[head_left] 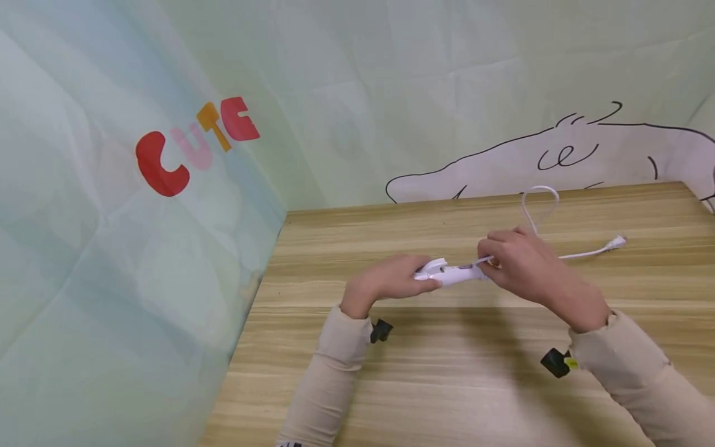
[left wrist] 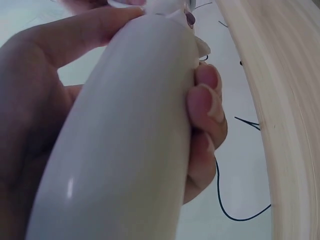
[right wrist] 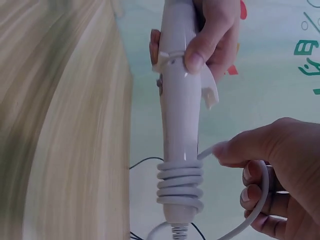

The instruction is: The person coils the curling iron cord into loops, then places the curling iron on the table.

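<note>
A white curling iron [head_left: 459, 275] is held level above the table, its lever end to the left. My left hand [head_left: 393, 278] grips it by the thick white body [left wrist: 125, 115], thumb on one side and fingers curled round the other. In the right wrist view, several turns of white cord [right wrist: 180, 185] wrap the handle's lower end. My right hand [head_left: 522, 264] pinches the cord between thumb and fingers, beside these turns. From that hand the cord arcs up in a loop [head_left: 540, 187], and its plug [head_left: 617, 243] hangs out to the right.
The wood-grain table [head_left: 447, 385] spreads beneath both hands. A pale backdrop [head_left: 357, 93] with a line drawing stands along the back edge, and another with coloured letters [head_left: 162, 164] on the left. Small black cameras [head_left: 555, 362] sit at both wrists.
</note>
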A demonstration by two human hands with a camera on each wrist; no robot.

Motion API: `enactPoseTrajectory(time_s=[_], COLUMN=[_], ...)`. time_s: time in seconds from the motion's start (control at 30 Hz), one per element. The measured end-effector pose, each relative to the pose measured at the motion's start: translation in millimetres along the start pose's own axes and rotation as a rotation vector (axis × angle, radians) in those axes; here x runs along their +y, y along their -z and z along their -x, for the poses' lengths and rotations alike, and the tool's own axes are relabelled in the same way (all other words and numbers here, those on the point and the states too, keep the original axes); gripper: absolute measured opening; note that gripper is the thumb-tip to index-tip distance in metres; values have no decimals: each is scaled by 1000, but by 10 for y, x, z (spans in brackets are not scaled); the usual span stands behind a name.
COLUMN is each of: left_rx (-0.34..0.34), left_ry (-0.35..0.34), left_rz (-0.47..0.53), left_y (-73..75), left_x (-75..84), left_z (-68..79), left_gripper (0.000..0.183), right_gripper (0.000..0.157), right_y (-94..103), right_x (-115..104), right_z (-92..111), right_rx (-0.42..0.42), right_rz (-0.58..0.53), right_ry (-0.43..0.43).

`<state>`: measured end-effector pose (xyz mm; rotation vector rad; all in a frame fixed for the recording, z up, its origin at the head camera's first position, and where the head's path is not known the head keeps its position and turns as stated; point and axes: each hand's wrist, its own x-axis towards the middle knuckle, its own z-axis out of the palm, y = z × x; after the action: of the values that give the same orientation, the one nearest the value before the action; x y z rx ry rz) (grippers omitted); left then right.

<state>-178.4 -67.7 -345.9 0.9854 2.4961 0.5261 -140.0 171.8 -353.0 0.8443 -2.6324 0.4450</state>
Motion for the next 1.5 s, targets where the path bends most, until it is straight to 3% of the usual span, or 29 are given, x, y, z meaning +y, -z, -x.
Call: enactPoseTrajectory(time_s=[0.17,0.27,0.47,0.67,0.87,1.2,1.5], left_rx=[32,60,94,100,103,113,96], left_ry=[19,35,38,40,23,-66,-124], left_rz=[29,21,20,34,30,24,61], left_y=[52,98,176,216,221,160,120], left_x=[-90,-129,-181,-192,-166,-76,-41], left_z=[26,49,84,100,104,96,82], left_gripper=[28,28,26,29,29,26,25], right_gripper=[3,7,8,10,12,20,22], right_y=[-1,7,-45,-218,-419,-691,-708], right_x=[-60,-65,-9,91,209,400,461], right_z=[48,75,154,228,275,333,286], right_rx=[-79,-130,-175,-193,-161,-100,-54], right_rz=[-126,-201,-349,-486,-668,-968,-1025], right_ry=[-125,-189,-168,-181,-223,-277,-234])
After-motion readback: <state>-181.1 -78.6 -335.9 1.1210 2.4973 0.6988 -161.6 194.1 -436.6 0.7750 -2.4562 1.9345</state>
